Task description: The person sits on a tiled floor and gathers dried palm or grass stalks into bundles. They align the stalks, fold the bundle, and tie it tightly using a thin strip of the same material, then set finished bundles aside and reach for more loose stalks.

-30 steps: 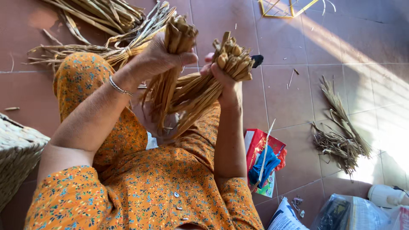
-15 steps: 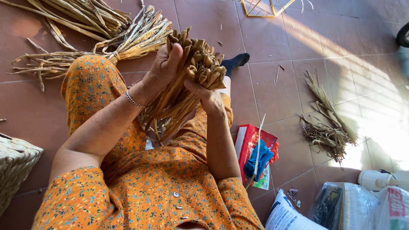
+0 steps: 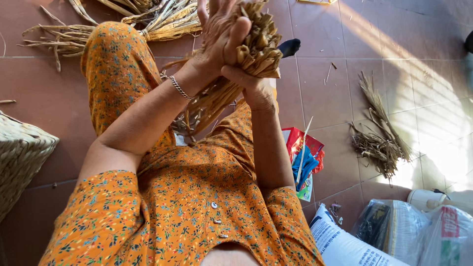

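Both hands clenched one bundle of dried reed stalks (image 3: 251, 42): the left hand (image 3: 219, 34) wrapped over its cut ends, the right hand (image 3: 253, 86) cupping it from beneath. Below that grip the stalks trailed down toward the orange-clad lap. Beyond it, loose reeds (image 3: 152, 19) lay on the tiled floor (image 3: 44, 93); a woven basket (image 3: 19, 157) sat well off to its left.

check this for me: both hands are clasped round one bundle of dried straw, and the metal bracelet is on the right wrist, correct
Not quite. The head view shows the metal bracelet on the left wrist, not the right. The rest holds: the left hand and right hand are clasped round one bundle of dried straw.
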Demonstrator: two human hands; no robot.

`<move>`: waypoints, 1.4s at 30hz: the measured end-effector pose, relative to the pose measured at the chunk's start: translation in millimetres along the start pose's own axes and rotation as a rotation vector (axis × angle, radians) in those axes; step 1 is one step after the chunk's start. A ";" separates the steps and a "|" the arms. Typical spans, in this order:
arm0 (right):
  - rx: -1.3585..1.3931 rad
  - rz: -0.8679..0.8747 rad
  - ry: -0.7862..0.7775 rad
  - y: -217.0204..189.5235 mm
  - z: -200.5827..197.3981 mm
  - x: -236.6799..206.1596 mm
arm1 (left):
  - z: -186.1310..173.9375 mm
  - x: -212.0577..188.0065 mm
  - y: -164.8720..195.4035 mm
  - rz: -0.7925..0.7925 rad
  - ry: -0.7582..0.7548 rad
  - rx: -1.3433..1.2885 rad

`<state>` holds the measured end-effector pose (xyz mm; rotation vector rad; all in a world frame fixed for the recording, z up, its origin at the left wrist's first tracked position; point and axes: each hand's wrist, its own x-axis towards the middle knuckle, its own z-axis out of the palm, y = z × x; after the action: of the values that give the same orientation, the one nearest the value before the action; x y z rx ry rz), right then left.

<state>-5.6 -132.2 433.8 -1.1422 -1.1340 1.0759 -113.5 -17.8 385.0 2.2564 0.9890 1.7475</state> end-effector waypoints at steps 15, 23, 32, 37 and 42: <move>0.337 0.017 -0.035 41.2 -5.4 95.8 | -3.4 8.1 -59.3 -0.489 -0.354 -0.926; 0.343 0.130 -0.092 92.8 -1.3 130.7 | 6.8 -25.2 -87.6 -0.354 -0.601 -1.076; 0.379 0.265 -0.374 108.3 11.0 125.3 | -25.5 -41.9 -125.7 -0.515 -0.584 -0.882; -0.441 -0.143 -0.512 85.8 31.9 132.4 | -31.9 -56.2 -130.0 -0.585 -0.488 -0.917; -0.270 0.010 -0.611 47.1 15.0 123.0 | -44.9 -78.4 -142.1 -0.827 -0.292 -1.075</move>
<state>-8.7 -3.9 400.5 -1.0477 -1.7936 1.3565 -222.7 36.4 268.8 1.1152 0.5418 1.0833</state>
